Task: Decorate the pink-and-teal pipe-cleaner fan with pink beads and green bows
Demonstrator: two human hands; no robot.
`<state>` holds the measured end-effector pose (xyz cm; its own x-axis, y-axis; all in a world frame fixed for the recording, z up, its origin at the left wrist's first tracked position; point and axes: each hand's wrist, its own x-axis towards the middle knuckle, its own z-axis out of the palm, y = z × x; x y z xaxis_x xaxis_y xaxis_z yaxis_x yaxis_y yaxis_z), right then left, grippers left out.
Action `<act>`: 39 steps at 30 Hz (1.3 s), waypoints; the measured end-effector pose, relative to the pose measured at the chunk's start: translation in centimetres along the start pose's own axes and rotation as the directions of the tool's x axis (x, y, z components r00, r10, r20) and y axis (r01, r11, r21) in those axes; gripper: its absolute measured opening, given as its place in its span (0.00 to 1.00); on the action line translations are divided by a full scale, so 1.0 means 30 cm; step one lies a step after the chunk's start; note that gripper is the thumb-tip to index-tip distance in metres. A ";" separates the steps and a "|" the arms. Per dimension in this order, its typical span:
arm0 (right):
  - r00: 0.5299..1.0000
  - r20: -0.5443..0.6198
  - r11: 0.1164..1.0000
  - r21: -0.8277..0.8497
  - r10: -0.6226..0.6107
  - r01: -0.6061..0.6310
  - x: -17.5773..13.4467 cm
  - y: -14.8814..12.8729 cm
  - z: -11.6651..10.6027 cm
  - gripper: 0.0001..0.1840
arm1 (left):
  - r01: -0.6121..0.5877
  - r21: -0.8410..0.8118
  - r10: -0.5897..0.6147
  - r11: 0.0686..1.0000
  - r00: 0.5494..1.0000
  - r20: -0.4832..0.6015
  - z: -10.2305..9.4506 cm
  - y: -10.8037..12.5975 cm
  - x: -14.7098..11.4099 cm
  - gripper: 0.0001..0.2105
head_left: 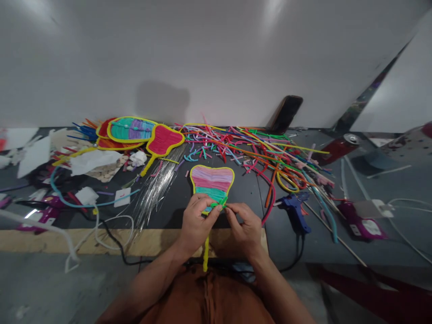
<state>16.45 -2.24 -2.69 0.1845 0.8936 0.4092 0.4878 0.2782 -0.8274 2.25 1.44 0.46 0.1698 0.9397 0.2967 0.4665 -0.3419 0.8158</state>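
A pipe-cleaner fan lies in front of me, outlined in yellow with lilac, pink and turquoise bands and a yellow handle toward my body. My left hand is closed over the fan's lower part, thumb and fingers pinching a bent green pipe cleaner. Just to its right, my right hand has thumb and forefinger pinched at the end of that green piece. My fingers hide part of the fan's lower edge.
Finished-looking fans lie back left beside silver tinsel strands. Loose pipe cleaners heap along the wall. A blue glue gun with a cord sits right, near a drink can. A phone leans against the wall.
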 end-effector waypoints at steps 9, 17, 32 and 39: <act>1.000 0.023 0.999 -0.036 -0.004 0.005 0.006 -0.006 -0.009 0.07 | 0.046 -0.032 -0.045 0.998 0.999 0.020 0.007 0.001 -0.002 0.05; 0.999 0.019 0.999 -0.026 -0.031 0.031 0.003 0.003 -0.009 0.07 | 0.040 -0.028 -0.039 0.999 0.998 0.040 0.013 -0.010 -0.011 0.04; 0.911 0.098 0.812 0.422 0.400 -0.402 0.018 0.009 -0.031 0.09 | 0.241 -0.115 -0.196 0.964 0.931 0.308 -0.020 -0.029 0.031 0.06; 0.845 0.287 0.661 0.528 0.451 -0.533 0.036 0.011 -0.025 0.14 | 0.104 -0.053 -0.076 0.993 0.921 0.382 -0.024 -0.029 0.029 0.05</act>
<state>17.45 -1.44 -2.23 0.1311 0.9817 -0.1381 -0.2261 -0.1060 -0.9683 1.39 2.56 0.36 0.4525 0.8915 0.0213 0.4345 -0.2413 0.8677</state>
